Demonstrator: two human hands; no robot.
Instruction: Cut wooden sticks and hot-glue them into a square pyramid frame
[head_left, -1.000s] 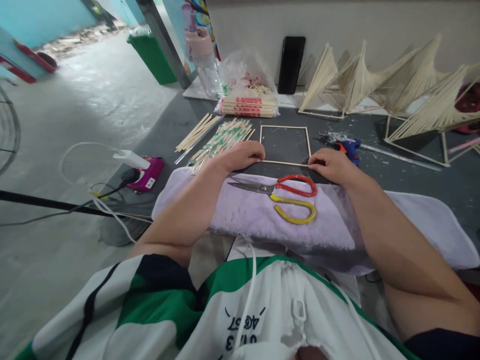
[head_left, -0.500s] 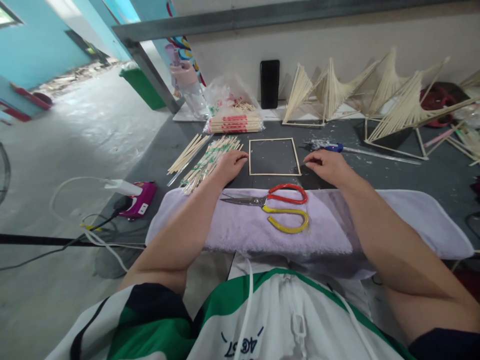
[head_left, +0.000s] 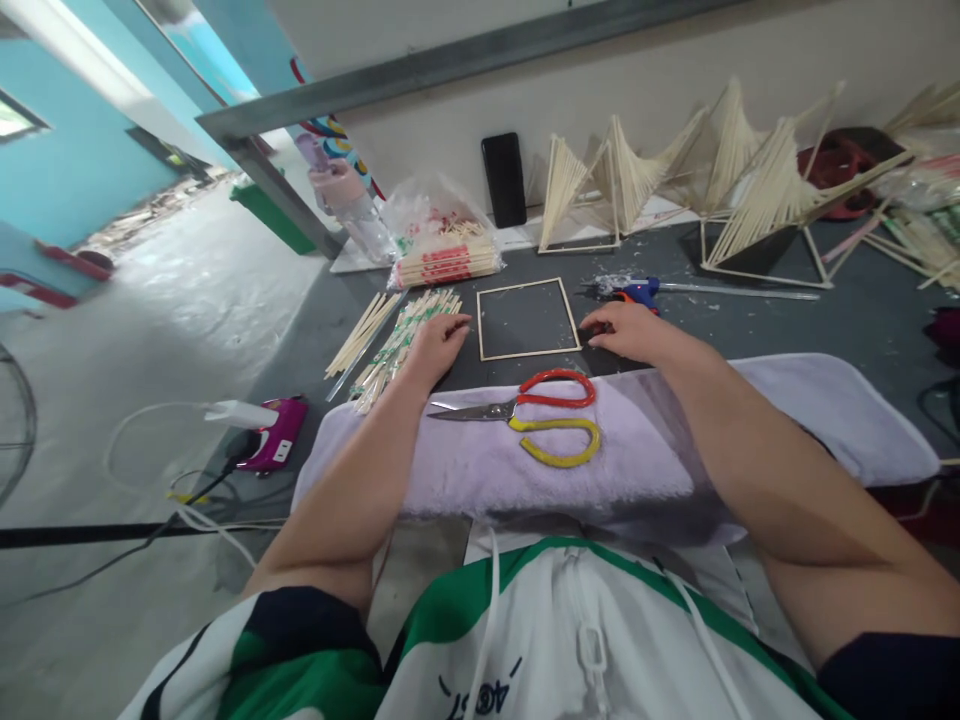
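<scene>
A square frame of thin sticks (head_left: 529, 354) lies flat on the dark table between my hands. Just left of it rests my left hand (head_left: 442, 345), fingers bent and slightly apart, with nothing in them, beside wrapped sticks (head_left: 390, 350). At the frame's right lower corner is my right hand (head_left: 619, 330), its fingers curled near the corner; no held object shows. Behind that hand lies a blue glue gun (head_left: 641, 293) with a long clear glue stick. Scissors with red and yellow handles (head_left: 517, 410) lie on a lilac towel (head_left: 465, 470) in front of me.
Stick sculptures (head_left: 630, 180) stand at the back right, near a black phone (head_left: 504, 180) leaning on the wall. Bagged sticks (head_left: 442, 262) and a pink-lidded bottle (head_left: 352, 205) are at the back left. A magenta power strip (head_left: 281, 435) with cables sits at the left edge.
The view has turned and tilted a little, shifting the table items leftward in the picture. My right hand is closer to the frame's lower right corner, and more of the glue gun shows.
</scene>
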